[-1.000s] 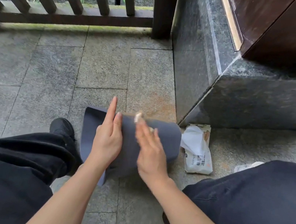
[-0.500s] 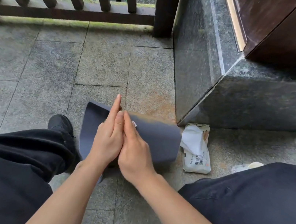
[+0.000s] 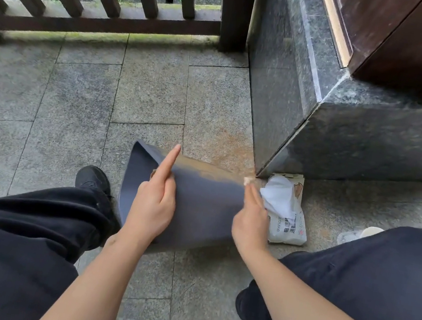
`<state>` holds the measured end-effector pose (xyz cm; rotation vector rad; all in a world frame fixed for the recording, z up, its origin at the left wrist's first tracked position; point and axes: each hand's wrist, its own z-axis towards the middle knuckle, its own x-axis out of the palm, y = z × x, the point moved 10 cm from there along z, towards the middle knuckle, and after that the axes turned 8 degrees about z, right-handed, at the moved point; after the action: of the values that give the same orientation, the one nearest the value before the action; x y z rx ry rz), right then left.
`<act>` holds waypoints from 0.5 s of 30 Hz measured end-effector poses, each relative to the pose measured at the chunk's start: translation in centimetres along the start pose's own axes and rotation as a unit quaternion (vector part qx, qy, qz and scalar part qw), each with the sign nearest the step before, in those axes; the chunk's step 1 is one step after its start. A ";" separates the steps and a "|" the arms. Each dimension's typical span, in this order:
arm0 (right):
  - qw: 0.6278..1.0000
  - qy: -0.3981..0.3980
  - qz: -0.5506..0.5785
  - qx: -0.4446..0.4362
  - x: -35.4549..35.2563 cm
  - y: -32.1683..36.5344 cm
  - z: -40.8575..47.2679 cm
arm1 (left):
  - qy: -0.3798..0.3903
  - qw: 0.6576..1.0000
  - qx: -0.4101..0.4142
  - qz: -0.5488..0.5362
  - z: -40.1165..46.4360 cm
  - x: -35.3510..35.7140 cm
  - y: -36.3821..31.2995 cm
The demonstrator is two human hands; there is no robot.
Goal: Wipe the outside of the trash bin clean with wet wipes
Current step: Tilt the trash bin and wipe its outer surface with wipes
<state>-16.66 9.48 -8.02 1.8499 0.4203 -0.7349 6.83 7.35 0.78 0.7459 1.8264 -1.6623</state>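
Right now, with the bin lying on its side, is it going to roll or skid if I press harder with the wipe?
Probably yes. The trash bin lies on its rounded side on smooth stone paving, so it may roll. It looks thin-walled and light; only the left hand resting on it steadies it. The right hand pushes the wipe near the end, so keep the left pressing down.

A dark grey plastic trash bin [image 3: 202, 213], laid on its side on grey stone paving [image 3: 76, 101], is steadied by the left hand [image 3: 152, 206]; a small soiled wet wipe [image 3: 248, 180] is pressed against it by the right hand [image 3: 249, 226].
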 end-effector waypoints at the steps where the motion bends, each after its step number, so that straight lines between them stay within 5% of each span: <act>1: 0.999 0.003 0.007 -0.054 0.2 2.6 -0.8 | 0.003 1.000 0.009 0.009 0.0 0.1 -0.2; 5: 0.952 0.058 0.102 -0.283 2.6 13.5 -6.4 | -0.005 0.999 0.029 -0.016 0.0 0.4 -1.0; 10: 0.926 0.043 0.103 -0.361 2.6 13.7 -6.8 | -0.027 0.999 0.021 -0.024 -0.2 -0.4 -0.8; 15: 0.994 0.044 0.024 -0.097 2.9 2.5 -1.4 | -0.064 0.998 -0.023 -0.004 -0.5 -1.8 1.4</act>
<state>-12.63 9.66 -7.78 1.7081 0.4861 -0.5611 9.08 7.90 1.18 0.5991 1.7750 -1.6289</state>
